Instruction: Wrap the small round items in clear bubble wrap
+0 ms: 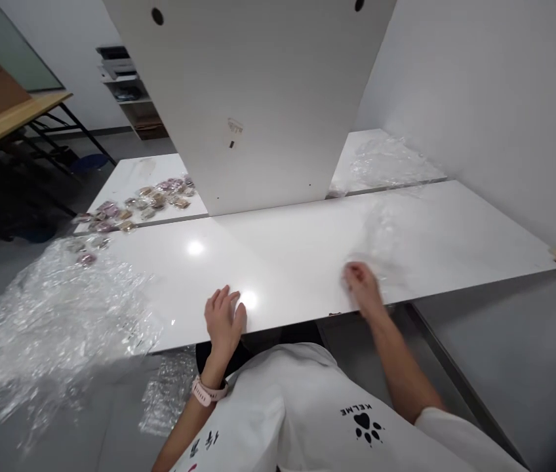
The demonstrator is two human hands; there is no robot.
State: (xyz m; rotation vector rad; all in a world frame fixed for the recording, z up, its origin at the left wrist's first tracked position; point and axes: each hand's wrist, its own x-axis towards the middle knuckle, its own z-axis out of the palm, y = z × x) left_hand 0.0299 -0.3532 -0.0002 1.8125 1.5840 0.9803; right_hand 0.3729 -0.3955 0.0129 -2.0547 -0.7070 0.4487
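My left hand (223, 320) rests by the front edge of the white tabletop (278, 249), fingers spread and holding nothing. Further right, my right hand (364, 287) is smeared by motion over the table, its fingers curled together in a pinch. A clear plastic bag (383, 229), also blurred, trails from beside those fingers toward the back of the table; where exactly they grip it is hard to see. To the left lies a big heap of clear plastic bags (71, 301), spilling over the table's edge.
Several small wrapped packets (155, 196) lie scattered at the back left. A tall white panel (268, 105) rises from the table's far edge. More clear plastic (386, 160) sits at the back right, by the wall (484, 98). Loose plastic (170, 390) hangs below the front edge.
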